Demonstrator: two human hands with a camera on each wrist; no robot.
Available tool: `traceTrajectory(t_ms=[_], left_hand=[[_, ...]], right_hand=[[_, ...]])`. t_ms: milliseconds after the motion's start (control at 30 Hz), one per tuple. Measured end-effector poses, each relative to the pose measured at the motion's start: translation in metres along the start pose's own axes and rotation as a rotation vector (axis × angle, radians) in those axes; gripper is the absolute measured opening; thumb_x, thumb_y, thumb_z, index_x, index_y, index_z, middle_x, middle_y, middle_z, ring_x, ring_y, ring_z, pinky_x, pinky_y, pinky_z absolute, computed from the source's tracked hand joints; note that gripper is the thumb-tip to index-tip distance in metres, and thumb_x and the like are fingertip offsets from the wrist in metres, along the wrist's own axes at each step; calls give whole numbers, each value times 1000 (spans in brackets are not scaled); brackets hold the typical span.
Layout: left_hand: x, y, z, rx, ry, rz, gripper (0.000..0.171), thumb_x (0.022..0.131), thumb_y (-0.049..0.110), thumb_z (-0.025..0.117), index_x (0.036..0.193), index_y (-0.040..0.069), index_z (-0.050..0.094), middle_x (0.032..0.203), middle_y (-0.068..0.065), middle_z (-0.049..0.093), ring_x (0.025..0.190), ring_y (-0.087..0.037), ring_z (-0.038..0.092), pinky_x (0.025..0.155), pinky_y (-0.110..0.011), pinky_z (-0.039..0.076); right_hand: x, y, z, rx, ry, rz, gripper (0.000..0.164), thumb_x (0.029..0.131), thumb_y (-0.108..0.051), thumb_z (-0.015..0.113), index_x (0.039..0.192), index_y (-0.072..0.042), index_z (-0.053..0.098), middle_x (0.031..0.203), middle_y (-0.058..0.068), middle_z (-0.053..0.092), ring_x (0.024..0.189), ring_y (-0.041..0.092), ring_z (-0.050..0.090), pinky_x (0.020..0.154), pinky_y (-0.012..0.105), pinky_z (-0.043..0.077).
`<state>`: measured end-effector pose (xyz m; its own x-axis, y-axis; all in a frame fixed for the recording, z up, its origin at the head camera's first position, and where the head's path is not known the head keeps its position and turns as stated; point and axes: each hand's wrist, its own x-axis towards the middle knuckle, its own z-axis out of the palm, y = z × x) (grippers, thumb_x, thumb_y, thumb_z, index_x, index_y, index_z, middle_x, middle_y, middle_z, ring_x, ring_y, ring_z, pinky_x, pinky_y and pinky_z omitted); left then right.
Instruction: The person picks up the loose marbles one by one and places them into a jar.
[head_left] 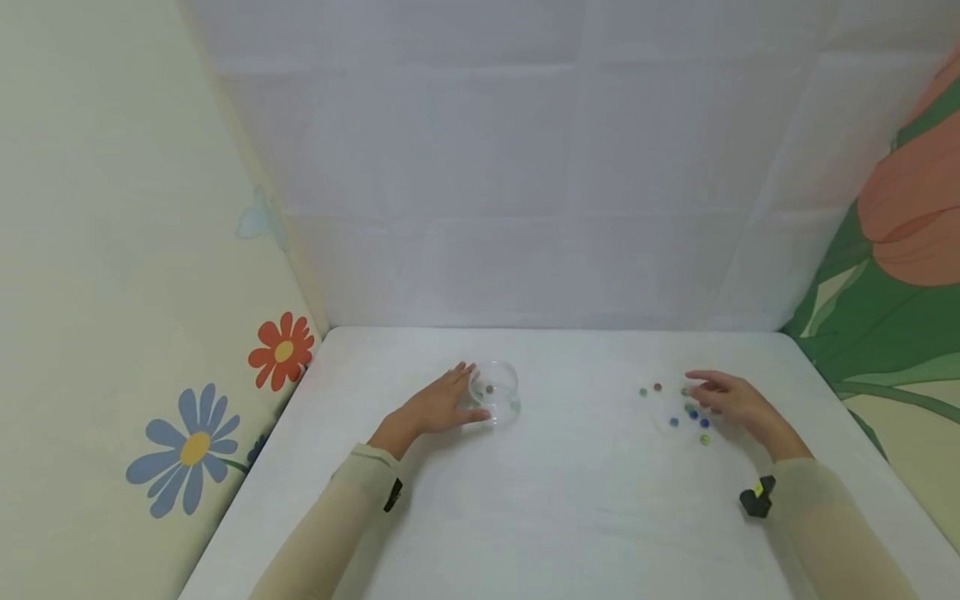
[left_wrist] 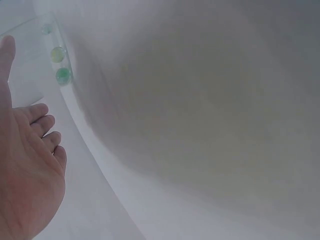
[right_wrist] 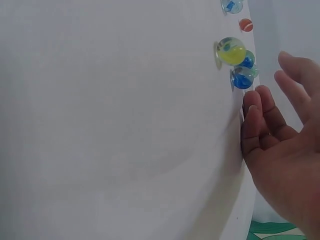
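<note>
My left hand [head_left: 444, 404] rests beside a clear glass bowl [head_left: 504, 367], thumb at its near side and fingertips at its far left side, fingers spread. A brownish marble [head_left: 490, 389] shows in the bowl. In the left wrist view, a green marble [left_wrist: 63, 76] and a yellowish marble [left_wrist: 58, 54] show through the glass. My right hand [head_left: 738, 404] hovers at a cluster of glass marbles, fingers loosely bent and apart, nothing seen between them. Near its fingertips lie a blue marble [right_wrist: 243, 78] and a yellow-swirled marble [right_wrist: 231, 51].
A white cloth covers the table [head_left: 555, 500]. A red-brown marble [head_left: 657, 387] and a pale green marble [head_left: 642, 392] lie left of the cluster. A white cloth wall [head_left: 525, 167] stands behind, with flower-printed walls at both sides.
</note>
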<state>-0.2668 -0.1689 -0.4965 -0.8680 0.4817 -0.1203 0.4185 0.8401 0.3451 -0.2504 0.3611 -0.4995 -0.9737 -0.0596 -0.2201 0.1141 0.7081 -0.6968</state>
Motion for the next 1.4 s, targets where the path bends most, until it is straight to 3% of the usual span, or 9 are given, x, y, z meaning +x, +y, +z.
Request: traceTrajectory(t_ms=[200,400,600,867,1400], left_hand=[[-1,1,-1,8,-9,-5,105,91,76,51,163,8,15,169,-14,12,157,-30,10,126,-48,18],[-1,3,-2,6,-6,-8,104,91,75,51,163,9,16,169,-14,13,157,-31,11,126,-49,18],[-1,3,-1,9,-4,-10,105,90,77,50,163,10,15,170,-13,13,157,-30,11,126,-49,18],[-1,1,-1,8,-6,-17,105,90,77,51,163,10,15,170,-13,12,157,-29,10,126,-49,18],[-2,2,-2,-1,-3,-12,106,90,77,51,163,8,15,169,-13,13,157,-29,10,126,-48,17]], right_hand=[[8,1,3,-7,5,76,60,102,-30,61,151,-2,42,139,32,49,121,44,52,96,53,51],[15,2,6,-45,13,114,61,98,-27,65,150,-3,45,136,30,50,125,46,48,104,60,44],[13,1,6,-89,3,82,60,98,-29,66,148,-1,47,137,31,49,128,49,45,107,65,38],[13,-5,7,-98,13,129,56,99,-27,63,147,-2,49,146,34,42,135,51,39,111,65,35],[22,-5,11,-133,34,152,41,100,-17,60,136,4,57,136,31,53,126,47,50,105,59,44]])
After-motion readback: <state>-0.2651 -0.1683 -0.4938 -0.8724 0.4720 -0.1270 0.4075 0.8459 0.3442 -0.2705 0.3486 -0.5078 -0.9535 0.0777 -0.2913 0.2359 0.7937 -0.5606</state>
